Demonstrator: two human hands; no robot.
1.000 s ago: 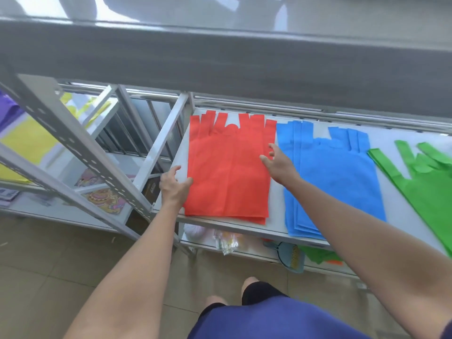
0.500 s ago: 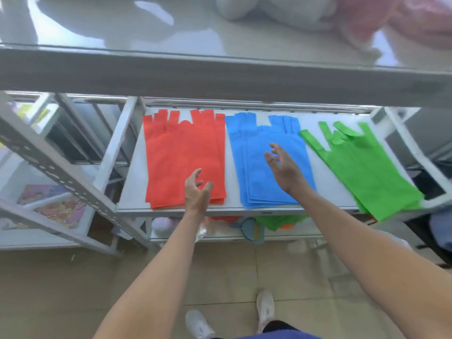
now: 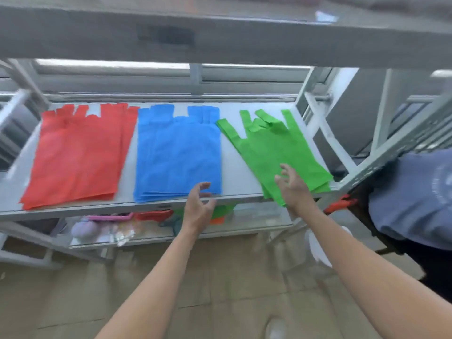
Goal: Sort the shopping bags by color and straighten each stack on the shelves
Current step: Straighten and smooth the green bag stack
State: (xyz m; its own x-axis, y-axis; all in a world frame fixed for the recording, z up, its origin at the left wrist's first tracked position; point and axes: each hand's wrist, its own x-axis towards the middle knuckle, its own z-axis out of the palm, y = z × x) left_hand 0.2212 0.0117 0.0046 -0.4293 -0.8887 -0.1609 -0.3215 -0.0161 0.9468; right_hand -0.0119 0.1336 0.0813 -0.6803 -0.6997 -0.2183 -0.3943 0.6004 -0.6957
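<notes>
Three stacks of flat shopping bags lie on a white metal shelf (image 3: 234, 165). The red stack (image 3: 78, 155) is at the left and the blue stack (image 3: 178, 152) in the middle, both fairly square. At the right the green stack (image 3: 271, 148) lies skewed, its near corner hanging over the shelf's front edge. My left hand (image 3: 199, 207) hovers with fingers spread at the front edge, by the blue stack's near right corner. My right hand (image 3: 292, 188) is spread over the near end of the green stack; whether it touches is unclear. Neither hand holds anything.
A grey upper shelf (image 3: 220, 35) overhangs the bags. A lower shelf (image 3: 252, 228) holds toys, packets and more coloured bags. Slanted metal rack frames stand at both sides. A person in a blue-grey shirt (image 3: 413, 192) stands at the right. Tiled floor lies below.
The view and both hands have shifted right: my left hand left the red stack for the blue stack's near corner, and my right hand went from the blue stack to the green one.
</notes>
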